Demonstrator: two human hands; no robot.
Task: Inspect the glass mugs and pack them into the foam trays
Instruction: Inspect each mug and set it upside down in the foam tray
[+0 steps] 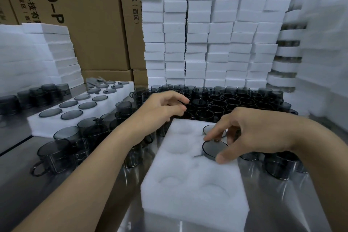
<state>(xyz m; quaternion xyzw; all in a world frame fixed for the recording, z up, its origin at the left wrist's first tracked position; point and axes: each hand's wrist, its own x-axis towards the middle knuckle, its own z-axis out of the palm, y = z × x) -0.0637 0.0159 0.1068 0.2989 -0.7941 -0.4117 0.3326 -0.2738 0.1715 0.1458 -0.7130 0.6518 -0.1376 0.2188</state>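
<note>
Many loose mugs [54,154] crowd the surface at left, beside a filled tray [47,128]. The left hand [162,107] hovers with loosely curled, empty fingers over the massed mugs [235,100]. On the foam tray [188,194], the right hand [254,133] pinches a mug [214,149] sitting proud of its pocket. Pressing it tilted could jam it or tear the foam.
</note>
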